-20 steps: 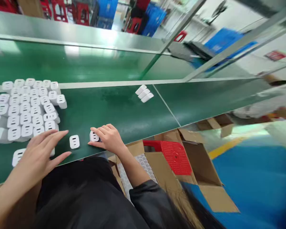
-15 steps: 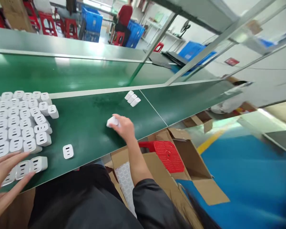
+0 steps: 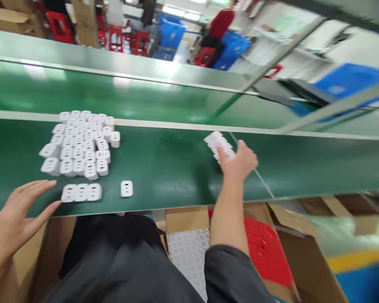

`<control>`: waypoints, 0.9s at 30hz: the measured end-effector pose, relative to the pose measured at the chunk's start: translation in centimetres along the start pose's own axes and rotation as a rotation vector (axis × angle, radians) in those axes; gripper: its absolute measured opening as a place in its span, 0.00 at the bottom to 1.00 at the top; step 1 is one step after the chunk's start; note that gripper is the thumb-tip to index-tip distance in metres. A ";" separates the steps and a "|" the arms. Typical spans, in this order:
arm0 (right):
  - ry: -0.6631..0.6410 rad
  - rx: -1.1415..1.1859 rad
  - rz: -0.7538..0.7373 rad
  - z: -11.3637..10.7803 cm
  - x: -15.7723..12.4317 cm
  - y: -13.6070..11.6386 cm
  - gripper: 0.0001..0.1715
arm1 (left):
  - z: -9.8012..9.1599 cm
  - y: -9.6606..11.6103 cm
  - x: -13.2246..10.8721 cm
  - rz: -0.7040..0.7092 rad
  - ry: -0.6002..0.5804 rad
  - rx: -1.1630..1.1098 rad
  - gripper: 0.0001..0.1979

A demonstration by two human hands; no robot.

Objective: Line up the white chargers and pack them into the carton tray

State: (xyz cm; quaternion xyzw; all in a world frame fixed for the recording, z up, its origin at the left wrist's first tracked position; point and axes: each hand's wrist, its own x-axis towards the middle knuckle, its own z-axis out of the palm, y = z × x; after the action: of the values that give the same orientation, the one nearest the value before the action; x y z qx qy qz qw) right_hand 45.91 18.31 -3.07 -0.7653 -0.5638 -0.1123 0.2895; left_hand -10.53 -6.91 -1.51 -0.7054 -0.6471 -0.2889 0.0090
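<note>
Several white charger blocks (image 3: 78,147) with small port slots stand packed together on the green bench at the left. A row of three chargers (image 3: 81,192) sits in front of them, and a single charger (image 3: 126,189) lies apart to the right. My left hand (image 3: 28,210) is open, thumb and fingers spread, at the left end of the row. Further right, my right hand (image 3: 236,162) is closed round a white charger at a small group of chargers (image 3: 217,141). Motion blur and the fingers partly hide that group.
The green bench (image 3: 164,168) has a pale rail (image 3: 164,124) along its back. Below its front edge are open cardboard boxes (image 3: 306,252), bubble wrap (image 3: 189,248) and a red stool (image 3: 267,248). A metal post (image 3: 281,54) rises at the right. Behind sits a person in red (image 3: 221,23).
My right hand has carried the charger rightward and away from me to the small group. The view has swung left. My left hand now sits off the left end of the row of three.
</note>
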 end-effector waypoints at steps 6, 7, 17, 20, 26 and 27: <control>-0.422 0.757 -0.519 -1.5 -11.5 -8.9 0.29 | 0.2 0.1 -0.7 -0.109 -0.212 -0.106 0.35; -0.611 0.827 -0.607 -2.0 -13.6 -10.9 0.31 | 0.5 0.2 -0.5 -0.117 -0.238 -0.135 0.37; -1.061 1.037 -0.730 -2.6 -22.0 -22.8 0.34 | 3.2 3.3 4.1 0.268 -0.353 -0.007 0.32; -1.083 1.102 -0.718 -2.4 -22.8 -23.2 0.39 | 3.9 3.6 4.0 0.310 -0.301 0.088 0.28; -1.076 1.157 -0.758 -2.0 -23.8 -23.6 0.44 | 3.4 3.0 3.3 0.324 -0.266 0.195 0.28; -1.076 1.154 -0.778 -1.9 -23.9 -23.9 0.45 | 3.2 2.9 3.3 0.327 -0.269 0.206 0.28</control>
State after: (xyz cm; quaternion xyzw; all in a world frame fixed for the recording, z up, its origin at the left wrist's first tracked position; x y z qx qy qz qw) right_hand 15.95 2.82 -5.90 -0.2025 -0.8134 0.4754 0.2672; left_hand -6.66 -3.19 -1.76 -0.8284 -0.5456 -0.1195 0.0416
